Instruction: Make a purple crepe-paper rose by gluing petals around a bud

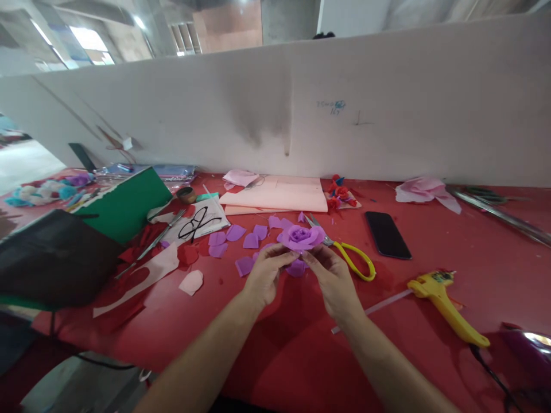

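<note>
Both of my hands hold a purple paper rose (301,236) up over the red table (275,344). My left hand (266,274) pinches it from the lower left with closed fingers. My right hand (331,278) grips it from below on the right, fingers also closed. Several loose purple petals (241,236) lie on the table just behind and left of the rose. Yellow-handled scissors (350,256) rest right beside my right hand.
A yellow glue gun (447,307) with a glue stick lies at the right, a black phone (387,235) behind it. Pink paper sheets (275,201), black glasses (198,222), green card (124,206), a dark sheet (51,258) and red scraps sit left. A white partition (301,103) backs the table.
</note>
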Action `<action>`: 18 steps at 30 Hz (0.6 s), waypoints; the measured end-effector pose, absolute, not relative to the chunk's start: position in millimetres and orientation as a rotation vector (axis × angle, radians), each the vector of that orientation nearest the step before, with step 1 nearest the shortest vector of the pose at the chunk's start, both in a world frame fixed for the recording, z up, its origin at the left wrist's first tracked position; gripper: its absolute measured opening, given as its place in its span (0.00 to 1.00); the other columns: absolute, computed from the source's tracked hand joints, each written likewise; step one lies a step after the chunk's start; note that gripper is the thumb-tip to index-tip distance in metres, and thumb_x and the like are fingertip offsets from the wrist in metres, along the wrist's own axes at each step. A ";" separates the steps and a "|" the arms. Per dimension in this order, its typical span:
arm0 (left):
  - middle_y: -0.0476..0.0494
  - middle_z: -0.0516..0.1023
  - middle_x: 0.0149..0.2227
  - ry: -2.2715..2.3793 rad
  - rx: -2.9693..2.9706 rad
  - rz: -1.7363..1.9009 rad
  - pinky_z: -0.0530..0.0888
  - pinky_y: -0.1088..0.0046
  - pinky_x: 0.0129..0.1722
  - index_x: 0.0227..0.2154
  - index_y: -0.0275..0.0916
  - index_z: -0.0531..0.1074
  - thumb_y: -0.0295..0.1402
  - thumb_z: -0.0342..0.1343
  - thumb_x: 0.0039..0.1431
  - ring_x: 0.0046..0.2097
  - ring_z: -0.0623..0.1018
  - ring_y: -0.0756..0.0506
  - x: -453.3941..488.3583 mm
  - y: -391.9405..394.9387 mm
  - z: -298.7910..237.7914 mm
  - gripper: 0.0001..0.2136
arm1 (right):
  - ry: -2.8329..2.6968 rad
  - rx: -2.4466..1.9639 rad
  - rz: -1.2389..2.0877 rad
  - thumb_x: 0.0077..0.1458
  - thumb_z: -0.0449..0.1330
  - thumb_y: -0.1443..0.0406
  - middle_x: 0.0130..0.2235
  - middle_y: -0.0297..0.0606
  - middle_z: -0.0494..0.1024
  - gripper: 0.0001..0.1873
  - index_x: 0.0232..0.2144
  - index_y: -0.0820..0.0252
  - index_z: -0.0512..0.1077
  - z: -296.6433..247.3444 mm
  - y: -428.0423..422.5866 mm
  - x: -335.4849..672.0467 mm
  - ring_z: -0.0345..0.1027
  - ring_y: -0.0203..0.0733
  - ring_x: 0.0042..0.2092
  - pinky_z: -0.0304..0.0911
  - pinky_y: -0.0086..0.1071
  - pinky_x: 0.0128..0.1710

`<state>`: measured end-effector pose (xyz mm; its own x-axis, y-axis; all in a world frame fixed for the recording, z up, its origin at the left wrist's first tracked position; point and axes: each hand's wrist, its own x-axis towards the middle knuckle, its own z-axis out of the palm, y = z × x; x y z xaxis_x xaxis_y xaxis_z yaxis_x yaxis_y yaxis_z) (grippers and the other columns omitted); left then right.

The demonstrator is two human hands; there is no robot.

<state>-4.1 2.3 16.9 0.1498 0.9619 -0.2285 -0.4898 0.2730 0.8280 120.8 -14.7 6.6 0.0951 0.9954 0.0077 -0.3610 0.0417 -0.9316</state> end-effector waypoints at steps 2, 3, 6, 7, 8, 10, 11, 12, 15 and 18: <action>0.46 0.81 0.30 0.859 0.712 1.184 0.68 0.75 0.37 0.27 0.38 0.81 0.29 0.68 0.38 0.32 0.75 0.51 -3.0 1.3 18.1 0.08 | -0.914 -0.936 1.289 0.46 0.68 0.60 0.33 0.33 0.79 0.09 0.32 0.55 0.75 7.4 -15.0 121.0 0.69 0.38 0.35 0.64 0.33 0.40; 0.46 0.82 0.31 0.857 0.733 1.193 0.69 0.75 0.37 0.27 0.39 0.81 0.29 0.68 0.39 0.32 0.75 0.51 -2.9 1.2 18.4 0.08 | -0.932 -0.933 1.285 0.47 0.67 0.60 0.34 0.33 0.79 0.09 0.32 0.55 0.75 7.5 -15.1 121.1 0.69 0.38 0.35 0.64 0.33 0.41; 0.44 0.82 0.34 0.850 0.808 1.209 0.70 0.74 0.40 0.30 0.39 0.82 0.31 0.68 0.41 0.35 0.76 0.50 -3.9 1.4 17.3 0.09 | -0.979 -0.973 1.237 0.48 0.67 0.59 0.35 0.35 0.79 0.09 0.33 0.55 0.75 6.7 -15.3 121.7 0.70 0.39 0.37 0.64 0.35 0.43; 0.44 0.82 0.35 0.848 0.824 1.213 0.70 0.73 0.41 0.31 0.38 0.82 0.31 0.68 0.42 0.36 0.77 0.49 -4.3 1.5 16.6 0.09 | -0.991 -0.991 1.221 0.48 0.67 0.59 0.35 0.35 0.79 0.10 0.33 0.56 0.75 6.1 -15.3 121.9 0.70 0.39 0.37 0.64 0.35 0.44; 0.43 0.82 0.35 0.846 0.833 1.219 0.70 0.73 0.42 0.31 0.38 0.82 0.31 0.68 0.42 0.36 0.77 0.49 -4.6 1.4 16.0 0.10 | -1.002 -1.004 1.209 0.48 0.66 0.59 0.35 0.35 0.79 0.10 0.33 0.56 0.75 5.5 -15.4 122.0 0.70 0.40 0.37 0.64 0.36 0.44; 0.43 0.82 0.35 0.848 0.831 1.233 0.70 0.73 0.42 0.31 0.38 0.82 0.31 0.68 0.42 0.37 0.77 0.49 -4.6 0.9 15.4 0.09 | -1.022 -1.014 1.195 0.49 0.66 0.59 0.34 0.36 0.79 0.10 0.33 0.56 0.75 4.4 -15.6 122.2 0.69 0.40 0.37 0.64 0.37 0.44; 0.44 0.82 0.35 0.853 0.825 1.241 0.70 0.73 0.41 0.30 0.38 0.82 0.31 0.69 0.42 0.36 0.77 0.49 -4.3 0.5 15.4 0.09 | -1.033 -1.015 1.189 0.49 0.66 0.59 0.34 0.36 0.79 0.10 0.33 0.56 0.75 3.8 -15.6 122.3 0.69 0.40 0.37 0.65 0.37 0.44; 0.44 0.82 0.34 0.857 0.818 1.248 0.70 0.74 0.41 0.29 0.38 0.82 0.31 0.69 0.42 0.36 0.77 0.49 -3.8 0.0 15.5 0.08 | -1.043 -1.017 1.182 0.49 0.66 0.59 0.34 0.36 0.78 0.10 0.33 0.56 0.76 3.3 -15.6 122.3 0.69 0.40 0.36 0.65 0.37 0.44; 0.45 0.82 0.32 0.857 0.805 1.264 0.70 0.74 0.40 0.28 0.38 0.81 0.31 0.69 0.42 0.34 0.76 0.50 -1.0 -1.4 15.5 0.07 | -1.070 -1.029 1.156 0.49 0.66 0.59 0.33 0.36 0.78 0.10 0.33 0.56 0.76 1.9 -15.3 122.7 0.69 0.40 0.36 0.65 0.37 0.44; 0.46 0.81 0.32 0.842 0.794 1.282 0.70 0.75 0.40 0.28 0.38 0.81 0.31 0.68 0.43 0.34 0.75 0.51 2.4 -2.8 14.3 0.07 | -1.084 -1.036 1.140 0.50 0.66 0.58 0.32 0.35 0.78 0.09 0.32 0.56 0.76 0.8 -14.9 123.3 0.69 0.40 0.35 0.66 0.38 0.44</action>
<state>2.4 -2.8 14.3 0.0890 0.9922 -0.0869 -0.4743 0.1189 0.8723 123.3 -14.9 0.8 0.0880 0.9898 0.1119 -0.1621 0.1251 -0.9788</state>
